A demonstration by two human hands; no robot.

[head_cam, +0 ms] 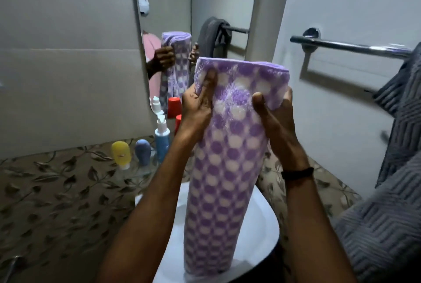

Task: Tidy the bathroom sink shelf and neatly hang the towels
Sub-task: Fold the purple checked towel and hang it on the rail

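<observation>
two grips held the purple-and-white dotted towel [225, 157] by its folded top: our left hand [198, 109] curled round one edge, our right hand [279, 123] round the other. it hung long and narrow over the white sink [262, 223].

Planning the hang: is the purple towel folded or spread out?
Folded. The purple towel hangs as a narrow strip with stacked edges at its top, left hand and right hand gripping it.
</observation>
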